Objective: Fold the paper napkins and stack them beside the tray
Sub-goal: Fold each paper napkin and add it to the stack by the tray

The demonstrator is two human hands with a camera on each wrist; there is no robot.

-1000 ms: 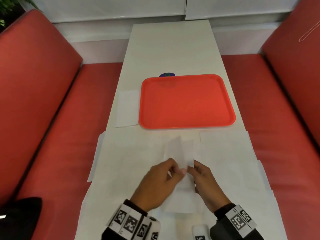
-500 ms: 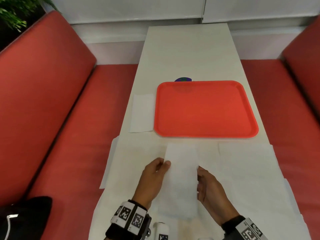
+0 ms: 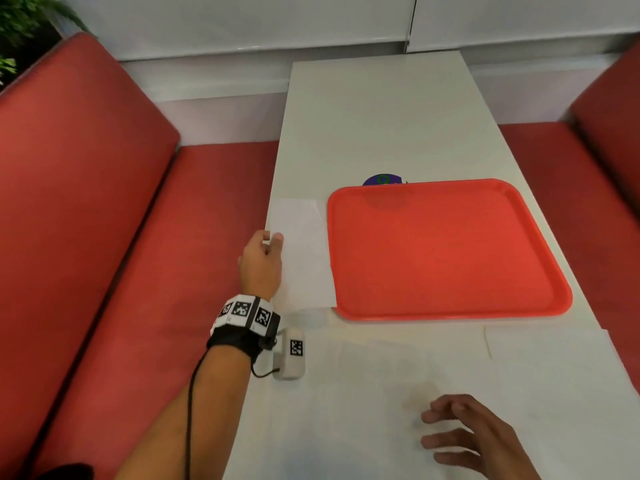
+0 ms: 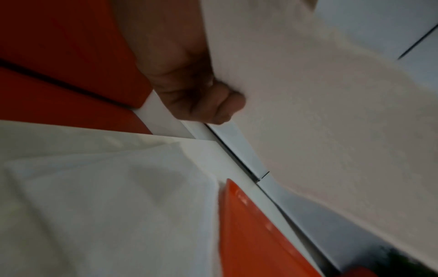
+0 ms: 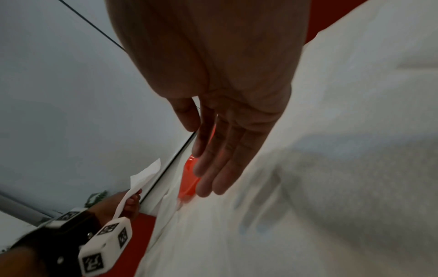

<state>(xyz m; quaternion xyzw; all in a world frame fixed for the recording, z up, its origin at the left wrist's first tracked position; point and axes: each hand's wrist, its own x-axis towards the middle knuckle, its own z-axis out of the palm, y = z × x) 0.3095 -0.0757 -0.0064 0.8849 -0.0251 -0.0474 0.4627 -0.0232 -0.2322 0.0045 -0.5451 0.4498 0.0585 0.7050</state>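
Note:
An orange tray (image 3: pixel 446 251) lies across the white table. My left hand (image 3: pixel 272 239) pinches the left edge of a folded white napkin (image 3: pixel 304 258) just left of the tray. In the left wrist view the hand (image 4: pixel 201 101) holds this napkin (image 4: pixel 331 112) raised above another folded napkin (image 4: pixel 106 196) that lies beside the tray (image 4: pixel 249 234). My right hand (image 3: pixel 429 431) hovers with straight, spread fingers over unfolded napkins (image 3: pixel 363 393) at the table's front and holds nothing. The right wrist view shows its flat palm (image 5: pixel 213 159).
More unfolded napkins (image 3: pixel 554 368) cover the front right of the table (image 3: pixel 381 116). A small purple object (image 3: pixel 382 179) peeks out behind the tray's far rim. Red bench seats (image 3: pixel 104 237) flank the table on both sides, and a wall closes the far end.
My left hand has carried the folded napkin from the front centre to the spot left of the tray. My right hand has let go of it and stayed near the front.

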